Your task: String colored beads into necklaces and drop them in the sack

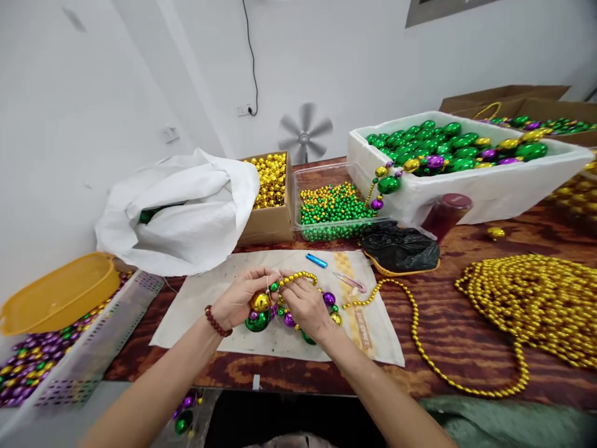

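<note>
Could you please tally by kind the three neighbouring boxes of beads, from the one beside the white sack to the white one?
Cardboard box: 1
Clear plastic box: 1
Foam box: 1
Total: 3

We observe a bead-stringing workshop: a wooden worktable point(448, 298), an open foam box point(489, 196) of green beads at two o'clock, a perforated crate point(88, 361) of beads at eight.
</note>
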